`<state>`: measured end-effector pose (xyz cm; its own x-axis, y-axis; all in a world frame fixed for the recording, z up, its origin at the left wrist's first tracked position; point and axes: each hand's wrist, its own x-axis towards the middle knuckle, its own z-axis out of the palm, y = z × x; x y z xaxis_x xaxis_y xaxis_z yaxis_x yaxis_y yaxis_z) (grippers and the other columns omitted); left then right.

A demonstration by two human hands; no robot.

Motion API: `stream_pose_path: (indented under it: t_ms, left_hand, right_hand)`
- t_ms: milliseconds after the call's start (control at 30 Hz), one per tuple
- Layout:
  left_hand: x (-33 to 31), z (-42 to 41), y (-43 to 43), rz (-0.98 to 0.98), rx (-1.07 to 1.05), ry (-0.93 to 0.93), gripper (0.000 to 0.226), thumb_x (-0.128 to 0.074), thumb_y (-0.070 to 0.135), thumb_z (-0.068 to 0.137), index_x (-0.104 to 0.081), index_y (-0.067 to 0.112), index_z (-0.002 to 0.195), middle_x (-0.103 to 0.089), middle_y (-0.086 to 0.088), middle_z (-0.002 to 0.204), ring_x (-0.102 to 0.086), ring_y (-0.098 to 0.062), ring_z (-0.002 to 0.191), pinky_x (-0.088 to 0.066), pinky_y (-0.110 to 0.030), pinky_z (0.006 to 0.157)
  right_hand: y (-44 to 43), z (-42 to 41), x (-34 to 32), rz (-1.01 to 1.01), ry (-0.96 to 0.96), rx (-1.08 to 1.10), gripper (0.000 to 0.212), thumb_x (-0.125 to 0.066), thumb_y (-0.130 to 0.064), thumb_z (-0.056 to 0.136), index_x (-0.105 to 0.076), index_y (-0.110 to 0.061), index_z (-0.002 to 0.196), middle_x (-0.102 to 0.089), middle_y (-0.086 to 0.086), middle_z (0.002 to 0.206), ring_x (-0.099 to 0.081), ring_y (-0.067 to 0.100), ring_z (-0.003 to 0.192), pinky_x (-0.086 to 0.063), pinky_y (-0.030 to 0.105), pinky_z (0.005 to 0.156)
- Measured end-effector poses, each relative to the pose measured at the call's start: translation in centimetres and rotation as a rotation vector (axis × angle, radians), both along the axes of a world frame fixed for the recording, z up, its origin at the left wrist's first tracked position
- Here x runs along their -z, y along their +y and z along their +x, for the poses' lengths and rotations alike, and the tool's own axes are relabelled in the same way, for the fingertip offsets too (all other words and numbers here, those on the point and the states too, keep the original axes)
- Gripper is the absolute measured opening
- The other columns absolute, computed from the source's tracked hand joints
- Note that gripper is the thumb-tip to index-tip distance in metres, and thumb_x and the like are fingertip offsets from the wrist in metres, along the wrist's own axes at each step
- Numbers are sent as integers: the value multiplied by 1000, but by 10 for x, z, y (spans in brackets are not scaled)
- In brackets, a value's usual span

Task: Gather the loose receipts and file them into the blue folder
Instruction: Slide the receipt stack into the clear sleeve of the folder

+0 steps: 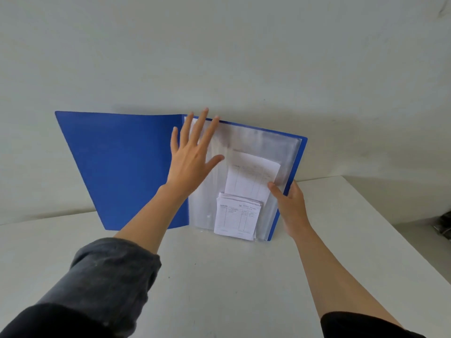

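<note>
1 stack of receipts (pixel 238 219) is seen overhanging the bottom edge of the tilted blue folder (pixel 117 167), just above the table (pixel 219 276); it could be shed if the grip is loosened. The folder's right edge is gripped by the right hand (pixel 291 206). Farther up, the clear sleeves (pixel 256 142) are touched by the left hand (pixel 192 157), spread flat, nothing held.

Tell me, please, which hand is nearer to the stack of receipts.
Right. The right hand grips the edge of the folder just right of the stack of receipts; the left hand lies spread on the clear pages, up and left of it.
</note>
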<state>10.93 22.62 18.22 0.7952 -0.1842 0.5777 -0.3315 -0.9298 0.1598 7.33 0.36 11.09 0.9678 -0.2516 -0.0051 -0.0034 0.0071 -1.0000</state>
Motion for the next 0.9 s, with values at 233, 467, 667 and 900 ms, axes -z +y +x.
stream_pose_path:
  t_ms: [233, 467, 667, 900]
  left_hand:
    - [-15, 15, -14, -149, -13, -14, 50, -58, 43, 85, -44, 22, 128, -42, -9, 126, -27, -29, 129, -7, -64, 109]
    - [-13, 14, -17, -153, -61, -65, 40, -62, 37, 84, -52, 19, 117, -47, -12, 115, -35, -33, 119, -14, -64, 108]
    - [-11, 12, -21, -165, -46, -66, 43, -66, 32, 81, -50, 19, 119, -45, -11, 118, -31, -31, 122, -8, -63, 110]
    - [-10, 12, -21, -165, -44, -68, 44, -66, 30, 81, -49, 20, 120, -45, -10, 119, -30, -30, 124, -6, -61, 110]
  right_hand:
    - [-7, 2, -7, -51, 6, -11, 45, -77, -24, 76, -58, -18, 117, -67, -3, 111, -63, 13, 102, -52, 31, 87]
    - [3, 6, -9, -110, -19, 163, 29, -78, -29, 75, -50, -20, 74, -55, -6, 73, -54, 8, 66, -44, 18, 60]
    - [1, 7, -5, -251, 109, 92, 88, -74, -22, 78, -21, -13, 147, -36, 7, 149, -37, 27, 136, -39, 43, 108]
    - [7, 5, -11, -184, 65, 119, 93, -71, -32, 81, -10, -17, 150, -26, 4, 155, -29, 25, 140, -32, 38, 110]
